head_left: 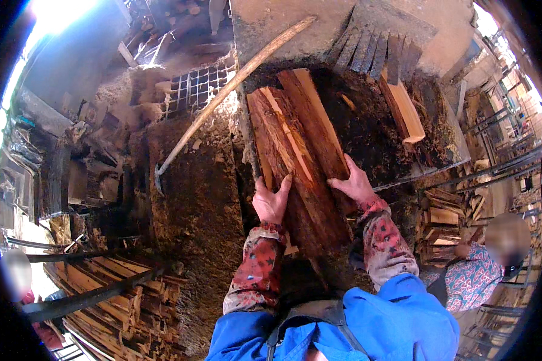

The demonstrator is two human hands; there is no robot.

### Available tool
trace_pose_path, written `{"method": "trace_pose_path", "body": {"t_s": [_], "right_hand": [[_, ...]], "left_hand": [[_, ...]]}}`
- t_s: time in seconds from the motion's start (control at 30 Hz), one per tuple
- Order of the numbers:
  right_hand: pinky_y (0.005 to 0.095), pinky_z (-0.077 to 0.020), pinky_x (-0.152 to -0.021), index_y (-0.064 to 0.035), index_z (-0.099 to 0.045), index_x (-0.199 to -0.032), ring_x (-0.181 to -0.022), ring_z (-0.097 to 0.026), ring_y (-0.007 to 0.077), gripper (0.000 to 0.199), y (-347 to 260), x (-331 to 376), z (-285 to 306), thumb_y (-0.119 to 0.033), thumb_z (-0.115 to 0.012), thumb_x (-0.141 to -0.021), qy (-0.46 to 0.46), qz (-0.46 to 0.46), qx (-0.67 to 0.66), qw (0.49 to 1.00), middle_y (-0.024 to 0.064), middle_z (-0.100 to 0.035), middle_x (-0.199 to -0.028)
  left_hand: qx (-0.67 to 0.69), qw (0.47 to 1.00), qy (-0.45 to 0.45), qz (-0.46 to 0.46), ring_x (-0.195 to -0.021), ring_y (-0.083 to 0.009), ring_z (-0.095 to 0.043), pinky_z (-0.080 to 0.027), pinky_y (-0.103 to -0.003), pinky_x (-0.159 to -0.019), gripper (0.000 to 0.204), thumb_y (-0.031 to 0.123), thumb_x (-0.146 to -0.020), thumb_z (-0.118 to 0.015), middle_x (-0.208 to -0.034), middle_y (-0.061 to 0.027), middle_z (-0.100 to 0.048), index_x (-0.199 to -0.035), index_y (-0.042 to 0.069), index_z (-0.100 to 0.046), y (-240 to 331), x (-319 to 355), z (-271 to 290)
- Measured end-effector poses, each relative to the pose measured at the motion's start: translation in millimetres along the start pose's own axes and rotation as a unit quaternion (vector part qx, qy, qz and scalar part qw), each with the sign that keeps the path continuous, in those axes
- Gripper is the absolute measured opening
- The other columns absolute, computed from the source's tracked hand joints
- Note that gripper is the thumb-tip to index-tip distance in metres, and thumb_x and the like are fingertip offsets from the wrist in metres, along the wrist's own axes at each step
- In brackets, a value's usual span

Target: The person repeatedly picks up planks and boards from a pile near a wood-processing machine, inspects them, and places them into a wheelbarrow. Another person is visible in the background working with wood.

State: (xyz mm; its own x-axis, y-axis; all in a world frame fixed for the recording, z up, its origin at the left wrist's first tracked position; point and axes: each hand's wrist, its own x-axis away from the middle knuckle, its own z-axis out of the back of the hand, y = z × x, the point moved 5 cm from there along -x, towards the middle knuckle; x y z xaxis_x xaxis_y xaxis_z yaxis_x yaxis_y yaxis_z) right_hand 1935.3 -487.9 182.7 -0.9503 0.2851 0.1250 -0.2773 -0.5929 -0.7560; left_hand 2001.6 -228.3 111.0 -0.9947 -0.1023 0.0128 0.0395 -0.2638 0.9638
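A large split log [295, 144] with reddish-brown bark and pale inner wood lies lengthwise on a dirty work surface [367, 126] covered in sawdust. My left hand [271, 201] grips the log's left side near its close end. My right hand [354, 183] is pressed on the log's right side. Both forearms wear red patterned sleeves over a blue garment.
A long wooden-handled tool [229, 90] leans diagonally left of the log. A cut wood block [403, 108] lies at the far right of the surface. Stacked split wood [126, 289] sits lower left, more [442, 219] at right. One person stands at right [482, 271], another at lower left [18, 277].
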Motion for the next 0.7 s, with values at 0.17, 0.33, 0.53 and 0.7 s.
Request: {"method": "trace_pose_path", "body": {"t_s": [0.17, 0.33, 0.53, 0.7], "right_hand": [[0.0323, -0.0424, -0.102, 0.007, -0.038, -0.142, -0.121, -0.054, 0.0219, 0.087, -1.2, 14.7, 4.8, -0.027, -0.081, -0.075, -0.036, -0.017, -0.162, 0.986, 0.0172, -0.057, -0.131], [0.0319, -0.0392, -0.105, 0.0088, -0.036, -0.144, -0.123, -0.053, 0.0201, 0.09, 29.4, 71.4, -8.5, -0.027, -0.081, -0.074, -0.048, -0.067, -0.253, 0.964, 0.0148, -0.054, -0.135], [0.036, -0.0376, -0.107, 0.0075, -0.043, -0.14, -0.124, -0.05, 0.0276, 0.087, 16.7, 90.9, -16.2, -0.036, -0.082, -0.075, 0.003, -0.022, -0.137, 0.99, 0.0179, -0.052, -0.132], [0.0379, -0.0391, -0.104, 0.0082, -0.049, -0.132, -0.121, -0.046, 0.0326, 0.078, 3.8, 91.3, -19.5, -0.036, -0.081, -0.077, 0.077, 0.062, 0.015, 0.995, 0.02, -0.043, -0.128]], "left_hand": [[-0.051, 0.999, 0.005, 0.011, -0.095, -0.0402, -0.068, -0.054, -0.043, -0.08, 0.078, 0.054, -0.072, -0.08, -0.096, -0.0267, -0.069, -0.116, -0.007, -0.058, 12.3, 3.7, 6.5], [0.002, 1.0, 0.016, 0.005, -0.095, -0.0388, -0.068, -0.054, -0.042, -0.079, 0.076, 0.052, -0.071, -0.081, -0.096, -0.0252, -0.07, -0.115, -0.006, -0.059, 2.1, 2.3, 3.8], [-0.069, 0.997, 0.019, 0.003, -0.094, -0.0335, -0.07, -0.054, -0.039, -0.08, 0.069, 0.046, -0.074, -0.082, -0.1, -0.0211, -0.071, -0.115, -0.005, -0.06, 14.9, 2.8, 7.5], [0.087, 0.996, -0.017, -0.026, -0.094, -0.027, -0.07, -0.053, -0.036, -0.081, 0.056, 0.035, -0.078, -0.081, -0.102, -0.0165, -0.072, -0.112, -0.004, -0.061, 14.4, 0.5, 1.9]]}}
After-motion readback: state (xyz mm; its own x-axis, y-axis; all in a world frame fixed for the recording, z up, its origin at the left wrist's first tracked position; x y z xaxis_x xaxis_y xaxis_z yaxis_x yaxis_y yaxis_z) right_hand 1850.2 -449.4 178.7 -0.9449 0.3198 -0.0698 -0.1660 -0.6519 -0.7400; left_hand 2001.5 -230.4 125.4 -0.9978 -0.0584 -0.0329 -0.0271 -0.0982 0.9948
